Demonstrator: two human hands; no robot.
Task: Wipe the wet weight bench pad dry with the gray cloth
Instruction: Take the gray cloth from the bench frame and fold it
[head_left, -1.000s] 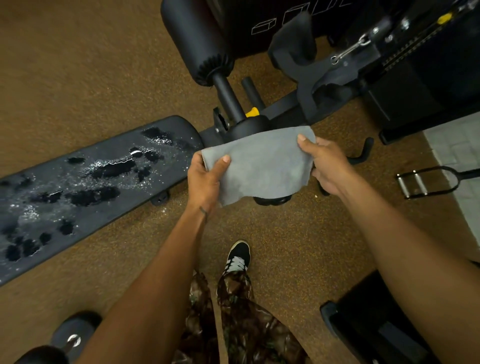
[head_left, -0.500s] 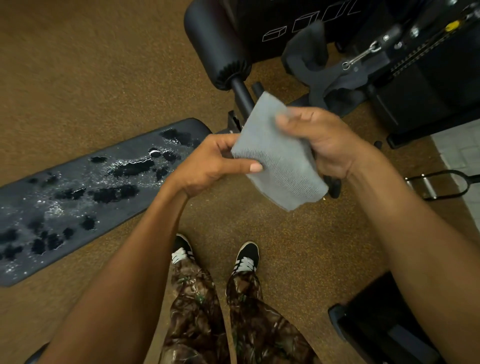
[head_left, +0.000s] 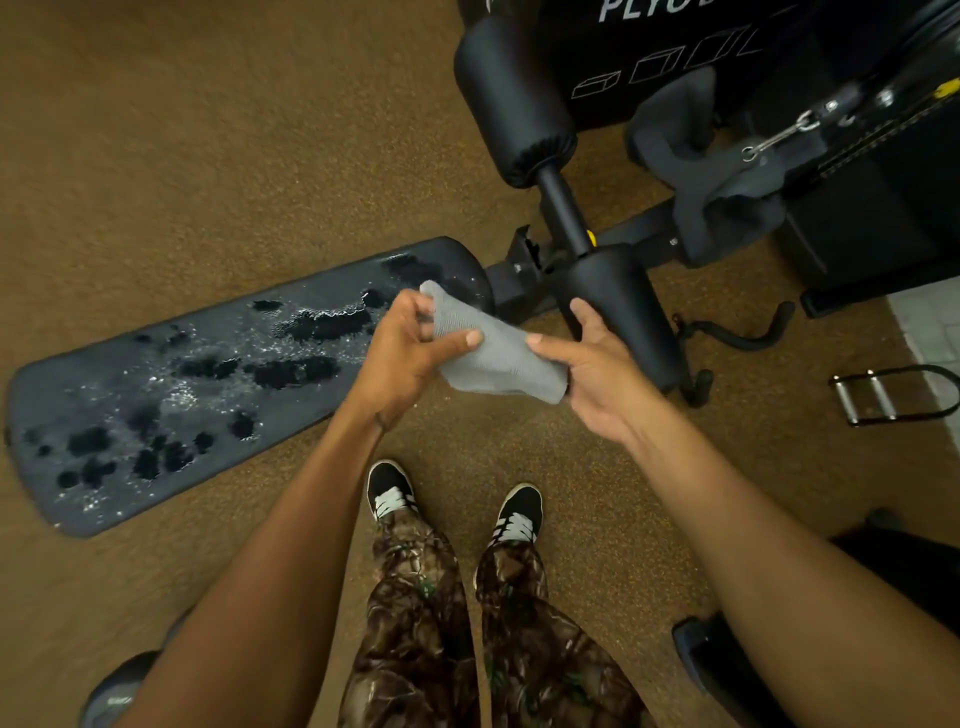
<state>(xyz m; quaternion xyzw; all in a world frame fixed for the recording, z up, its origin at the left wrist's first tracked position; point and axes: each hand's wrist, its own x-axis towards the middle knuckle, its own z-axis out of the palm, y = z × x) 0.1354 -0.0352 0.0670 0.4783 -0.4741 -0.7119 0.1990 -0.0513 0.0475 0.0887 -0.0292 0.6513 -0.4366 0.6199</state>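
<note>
Bunching the gray cloth (head_left: 501, 358) just beside the wet weight bench pad (head_left: 104, 374): left hand (head_left: 408, 358) grips it, right hand (head_left: 597, 374) seemingly pinches its other end. Wiping is unstarted; next, press it onto the puddles (head_left: 291, 371).

Plain light gray on the gray cloth (head_left: 498, 358), with a fine knit weave showing. The weight bench pad (head_left: 156, 415) is dark charcoal, blotched with black wet patches and flecked with white glints of water. The floor (head_left: 208, 130) is brown with tiny orange-gold speckles, and a strip of pale gray tile (head_left: 930, 322) sits far right. Trousers (head_left: 415, 597) are brown-and-green woodland camouflage; shoes (head_left: 387, 483) are black with white laces and stripes. Foam rollers (head_left: 514, 98) are matte black, there's a dot of yellow on the knob (head_left: 591, 237), and the black plyo box (head_left: 675, 31) carries white lettering and outlined boxes.
</note>
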